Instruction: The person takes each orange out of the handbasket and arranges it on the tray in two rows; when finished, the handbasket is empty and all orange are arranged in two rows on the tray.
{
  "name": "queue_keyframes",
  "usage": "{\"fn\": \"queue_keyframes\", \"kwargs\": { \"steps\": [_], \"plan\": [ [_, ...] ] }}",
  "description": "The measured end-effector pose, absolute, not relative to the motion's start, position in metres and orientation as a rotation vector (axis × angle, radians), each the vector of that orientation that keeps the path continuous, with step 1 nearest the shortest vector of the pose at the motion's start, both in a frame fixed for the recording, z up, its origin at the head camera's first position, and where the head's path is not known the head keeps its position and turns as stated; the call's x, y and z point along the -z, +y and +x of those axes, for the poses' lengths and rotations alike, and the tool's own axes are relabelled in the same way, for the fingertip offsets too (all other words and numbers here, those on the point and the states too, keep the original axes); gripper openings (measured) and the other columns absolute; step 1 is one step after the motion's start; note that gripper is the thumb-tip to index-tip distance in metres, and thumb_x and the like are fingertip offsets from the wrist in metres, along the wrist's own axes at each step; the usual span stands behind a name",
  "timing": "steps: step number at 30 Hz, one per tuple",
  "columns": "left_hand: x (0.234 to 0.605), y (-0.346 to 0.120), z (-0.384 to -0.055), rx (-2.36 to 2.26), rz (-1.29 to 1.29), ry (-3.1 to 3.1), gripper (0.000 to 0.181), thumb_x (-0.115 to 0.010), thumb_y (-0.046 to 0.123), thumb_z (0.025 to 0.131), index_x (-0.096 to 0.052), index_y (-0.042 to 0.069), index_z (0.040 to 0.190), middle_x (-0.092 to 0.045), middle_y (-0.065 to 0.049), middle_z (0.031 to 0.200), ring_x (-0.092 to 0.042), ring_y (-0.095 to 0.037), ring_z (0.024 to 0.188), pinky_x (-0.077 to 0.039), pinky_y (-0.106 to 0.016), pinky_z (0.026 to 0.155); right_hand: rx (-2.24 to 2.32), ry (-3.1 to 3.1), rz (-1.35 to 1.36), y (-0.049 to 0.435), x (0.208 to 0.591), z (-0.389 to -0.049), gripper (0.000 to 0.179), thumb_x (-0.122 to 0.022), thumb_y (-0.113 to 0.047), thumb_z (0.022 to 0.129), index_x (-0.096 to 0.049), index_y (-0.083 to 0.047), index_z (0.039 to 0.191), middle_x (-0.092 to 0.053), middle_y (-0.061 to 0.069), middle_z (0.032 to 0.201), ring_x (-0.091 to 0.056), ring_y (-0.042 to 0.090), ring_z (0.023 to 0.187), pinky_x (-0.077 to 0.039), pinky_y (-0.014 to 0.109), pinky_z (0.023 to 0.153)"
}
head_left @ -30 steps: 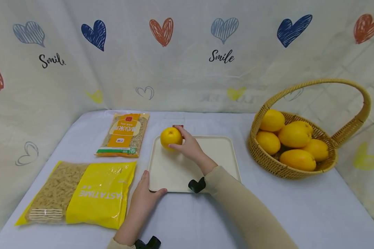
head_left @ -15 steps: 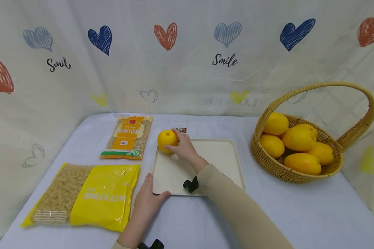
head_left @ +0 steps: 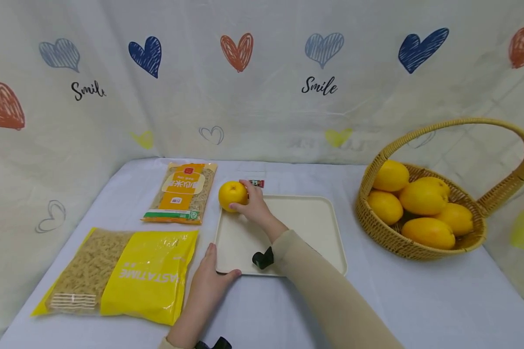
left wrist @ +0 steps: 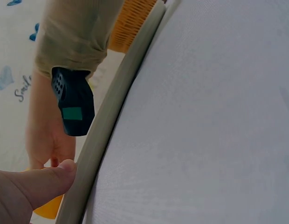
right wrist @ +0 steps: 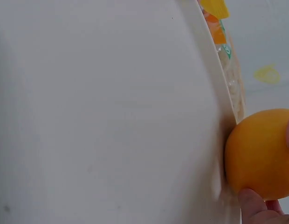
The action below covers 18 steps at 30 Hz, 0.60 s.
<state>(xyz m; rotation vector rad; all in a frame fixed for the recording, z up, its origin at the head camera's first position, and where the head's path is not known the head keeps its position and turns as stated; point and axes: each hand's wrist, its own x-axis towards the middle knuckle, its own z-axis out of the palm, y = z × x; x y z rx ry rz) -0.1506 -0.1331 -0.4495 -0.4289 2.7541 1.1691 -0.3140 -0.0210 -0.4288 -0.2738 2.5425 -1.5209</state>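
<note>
My right hand (head_left: 255, 207) grips a round, smooth yellow fruit (head_left: 232, 196) at the far left corner of the cream tray (head_left: 303, 232). In the right wrist view the fruit (right wrist: 261, 154) touches the tray's raised rim, with fingertips (right wrist: 251, 203) against its lower side. My left hand (head_left: 210, 281) rests at the tray's near left corner, fingers straight along the left side and thumb spread along the front edge. The left wrist view has that thumb (left wrist: 49, 183) against the rim (left wrist: 105, 123); the other fingers are out of sight there.
A wicker basket (head_left: 377, 242) with a tall handle holds several yellow fruits (head_left: 423, 196) at the right. Left of the tray lie a big yellow pasta bag (head_left: 148, 276) and a smaller orange-labelled bag (head_left: 184, 191). A small red packet (head_left: 257, 183) lies behind the tray.
My right hand has shifted the yellow fruit a little left, toward the tray's far left corner. The left hand keeps its place at the near corner. The head view has shifted slightly.
</note>
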Motion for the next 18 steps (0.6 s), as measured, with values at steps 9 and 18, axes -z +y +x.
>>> {"fn": "queue_keyframes", "kwargs": {
  "steps": [9,18],
  "plan": [
    [0.447,-0.131,-0.15,-1.16,-0.419,2.762,0.099,-0.076,0.037,0.07,-0.02,-0.002,0.143,-0.02,-0.018,0.149,-0.023,-0.035,0.136,-0.022,-0.05,0.11,1.511,2.512,-0.29,-0.018,0.429,-0.313,0.082,-0.071,-0.026,0.078,-0.022,-0.026,0.143,-0.025,0.012,0.144,-0.037,0.029,0.125,-0.028,0.044,0.11],
    [0.45,-0.131,-0.153,-1.125,-0.385,2.774,0.097,-0.074,0.034,0.073,-0.018,-0.003,0.143,-0.015,-0.018,0.151,-0.019,-0.035,0.137,-0.021,-0.05,0.11,1.488,2.511,-0.372,0.005,0.423,-0.302,0.093,-0.07,-0.03,0.078,-0.009,-0.019,0.147,-0.023,0.01,0.149,-0.035,0.03,0.13,-0.035,0.044,0.105]
  ]
}}
